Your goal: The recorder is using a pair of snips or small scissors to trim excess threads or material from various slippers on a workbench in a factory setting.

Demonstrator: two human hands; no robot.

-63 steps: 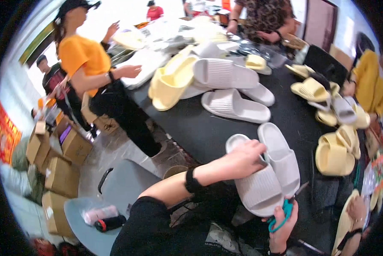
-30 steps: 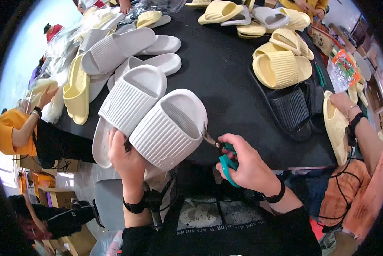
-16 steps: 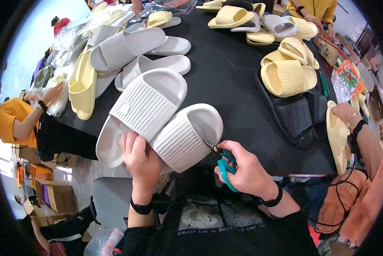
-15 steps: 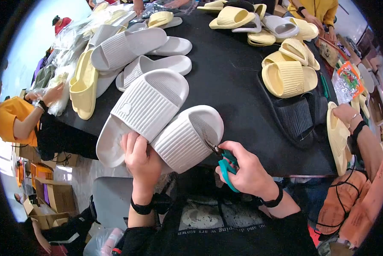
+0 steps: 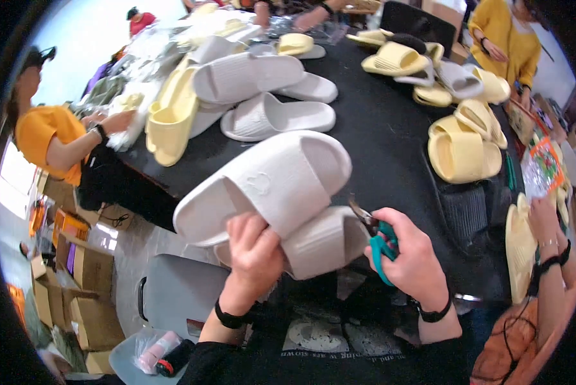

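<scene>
Pale grey foam slide sandals (image 5: 262, 186), pair stacked, held above near edge of black round table (image 5: 390, 147). Left hand (image 5: 254, 253) clamped around pair from below, fingers curled over upper sandal's edge. Right hand (image 5: 413, 260) closed on small teal-handled snips (image 5: 374, 234), blade tips touching lower sandal's side. Beyond: more grey sandals, yellow foam slide sandals (image 5: 461, 151) in heaps. Person in orange shirt (image 5: 44, 138) at table's left.

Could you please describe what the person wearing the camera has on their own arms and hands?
Both forearms are bare, with no gloves or sleeves showing. The left hand has a black band at its wrist, and the right hand has a similar black wristband. A dark printed shirt shows below.
</scene>
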